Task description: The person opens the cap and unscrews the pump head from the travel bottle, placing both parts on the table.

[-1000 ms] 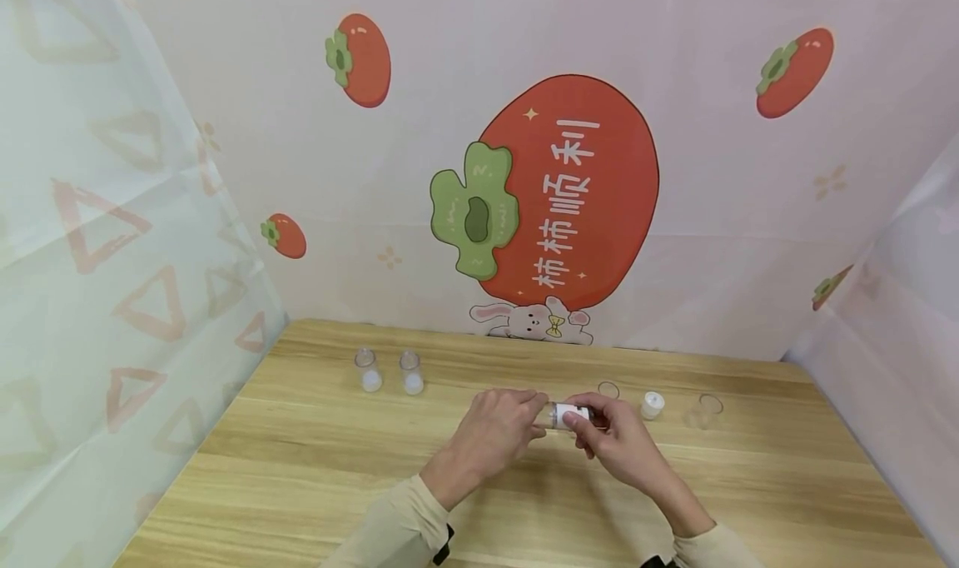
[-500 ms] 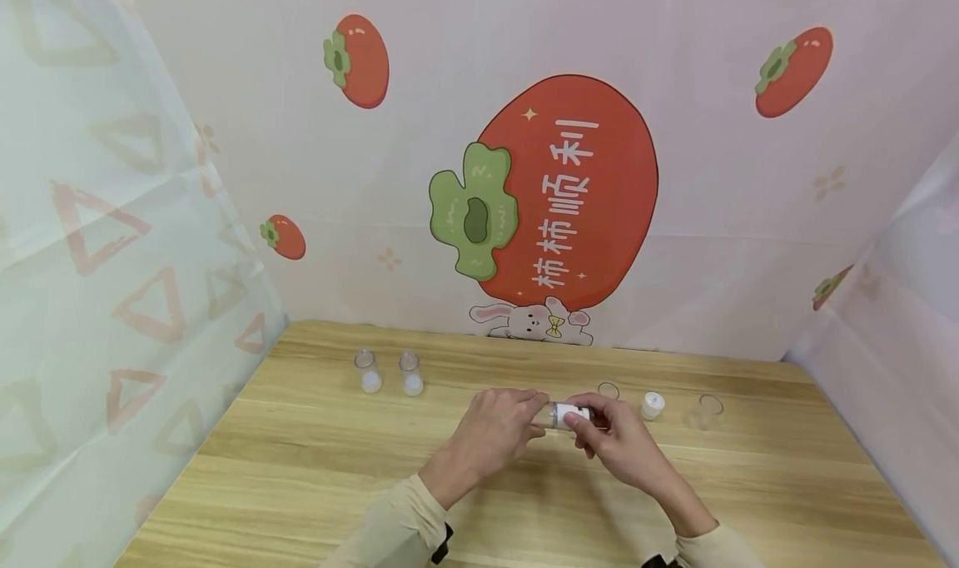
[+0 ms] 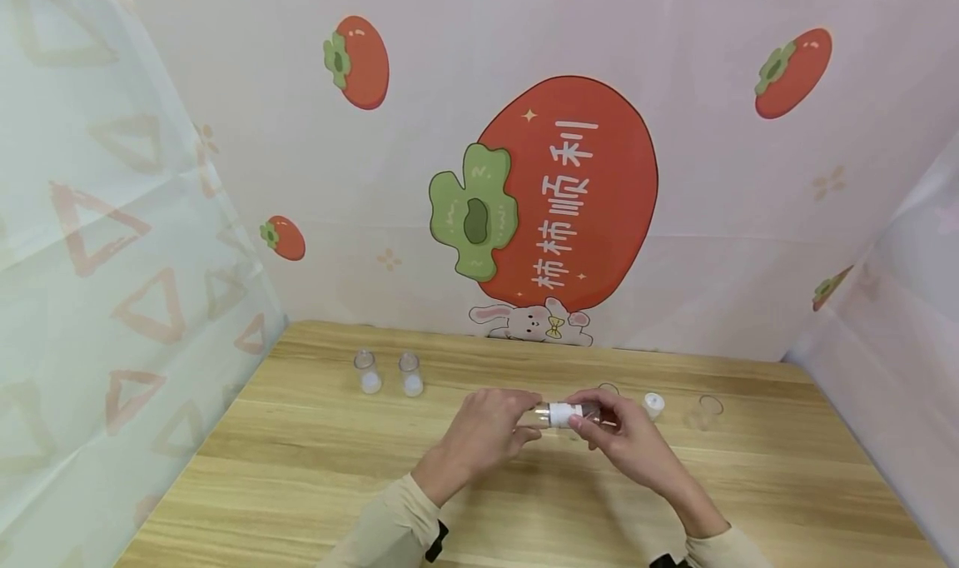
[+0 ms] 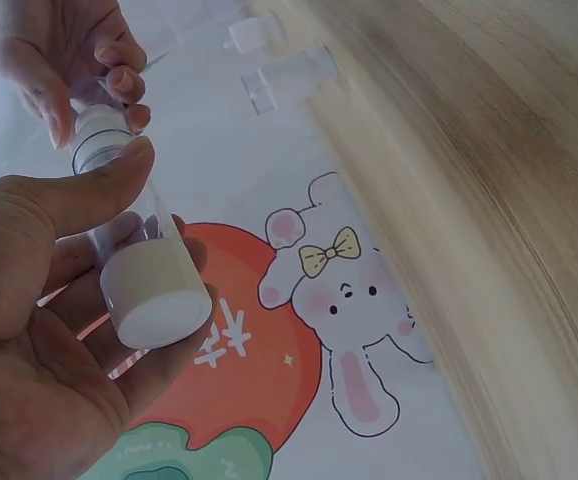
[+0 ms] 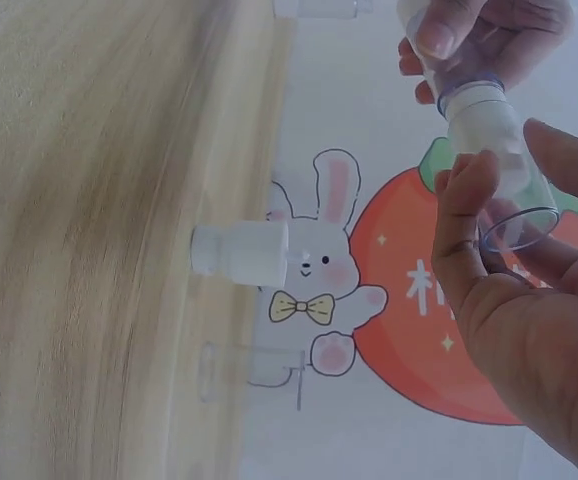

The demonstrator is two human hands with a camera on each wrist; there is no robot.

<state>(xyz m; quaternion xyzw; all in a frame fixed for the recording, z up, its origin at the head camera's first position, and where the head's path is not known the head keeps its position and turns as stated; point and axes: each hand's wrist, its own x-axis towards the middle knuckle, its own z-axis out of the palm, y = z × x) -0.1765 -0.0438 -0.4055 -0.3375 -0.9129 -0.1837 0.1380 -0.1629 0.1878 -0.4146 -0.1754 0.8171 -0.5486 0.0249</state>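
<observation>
A small clear cosmetic bottle [image 3: 560, 416] lies sideways between both hands, above the table. My left hand [image 3: 483, 435] grips its clear body, which ends in a white base [image 4: 159, 295] in the left wrist view. At the other end, my right hand [image 3: 628, 443] holds it with thumb and fingers curled around a clear sleeve [image 5: 514, 205]. The open rim of that sleeve faces my right palm. A white collar [image 5: 484, 115] shows between the two hands. Part of the bottle is hidden behind fingers.
Two clear bottles with white bottoms [image 3: 367, 372] stand at the back left of the wooden table [image 3: 315, 468]. Just beyond my right hand are a small white pump-like part [image 3: 653, 405] and a clear cap [image 3: 704, 416]. A printed cloth wall [image 3: 719, 218] borders the table's back.
My hands have drawn slightly apart, the left moving left and the right moving right. More of the bottle shows between them, including the clear sleeve at its right end.
</observation>
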